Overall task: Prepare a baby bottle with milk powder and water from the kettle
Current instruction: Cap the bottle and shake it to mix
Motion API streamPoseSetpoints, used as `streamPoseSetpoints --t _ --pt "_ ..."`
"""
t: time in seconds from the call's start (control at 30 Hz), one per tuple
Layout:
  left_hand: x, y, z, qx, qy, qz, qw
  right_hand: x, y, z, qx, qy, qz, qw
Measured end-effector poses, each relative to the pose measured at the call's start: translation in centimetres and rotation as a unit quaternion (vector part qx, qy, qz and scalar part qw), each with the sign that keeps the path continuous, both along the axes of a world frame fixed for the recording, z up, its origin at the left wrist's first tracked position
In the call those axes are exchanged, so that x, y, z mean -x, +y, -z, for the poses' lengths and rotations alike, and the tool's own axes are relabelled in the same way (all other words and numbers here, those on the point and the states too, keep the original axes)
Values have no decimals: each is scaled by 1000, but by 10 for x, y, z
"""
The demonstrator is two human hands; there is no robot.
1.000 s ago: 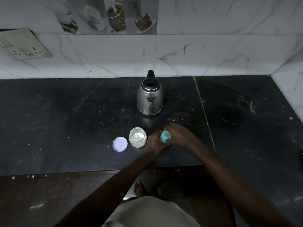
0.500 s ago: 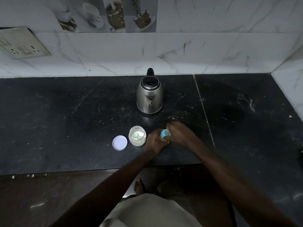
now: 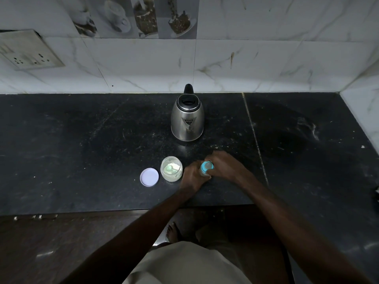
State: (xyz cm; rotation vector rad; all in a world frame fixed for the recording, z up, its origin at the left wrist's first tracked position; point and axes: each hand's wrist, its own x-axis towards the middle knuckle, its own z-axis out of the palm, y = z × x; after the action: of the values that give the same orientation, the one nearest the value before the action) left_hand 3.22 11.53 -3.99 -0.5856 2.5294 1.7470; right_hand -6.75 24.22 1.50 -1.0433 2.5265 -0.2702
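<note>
Near counter (image 3: 102, 160) edge: your left hand (image 3: 192, 177) grips the bottle (image 3: 203, 173), just right of the open jar (image 3: 171, 168). Your right hand (image 3: 224, 166) clasps its blue collar (image 3: 203, 167). Brace the base and twist level, clear of the kettle (image 3: 187, 119) beyond.

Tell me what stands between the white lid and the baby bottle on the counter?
The open jar of powder stands there, beside the lid. Past it, the left hand grips the bottle. The head view shows this.
</note>
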Motion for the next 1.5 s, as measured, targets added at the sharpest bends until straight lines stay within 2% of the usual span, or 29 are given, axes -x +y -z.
streamPoseSetpoints --t 0.13,0.3,0.6,0.77,1.03,1.23,1.4,1.5 --pt "0 1 1 10 7 1 1000 -3 0 -1 -23 29 19 999" --pt "2 0 2 -34 -7 -2 999 -9 4 1 31 -14 -34 999" --pt "-1 0 4 -9 22 -3 1000 -9 -6 -1 -77 58 22 995" --pt "0 0 4 -50 31 -16 998 -12 -2 -1 -35 8 -15 999" --pt "-1 -1 3 20 16 7 1000 -12 -16 -5 -105 63 43 992" --pt "4 1 3 -19 -12 -1 1000 -18 -14 -4 -75 26 -3 997" --pt "1 -1 4 9 2 0 1000 -13 -16 -9 -107 64 57 991" --pt "3 1 2 -16 4 -4 1000 -18 -15 -7 -66 17 6 998"
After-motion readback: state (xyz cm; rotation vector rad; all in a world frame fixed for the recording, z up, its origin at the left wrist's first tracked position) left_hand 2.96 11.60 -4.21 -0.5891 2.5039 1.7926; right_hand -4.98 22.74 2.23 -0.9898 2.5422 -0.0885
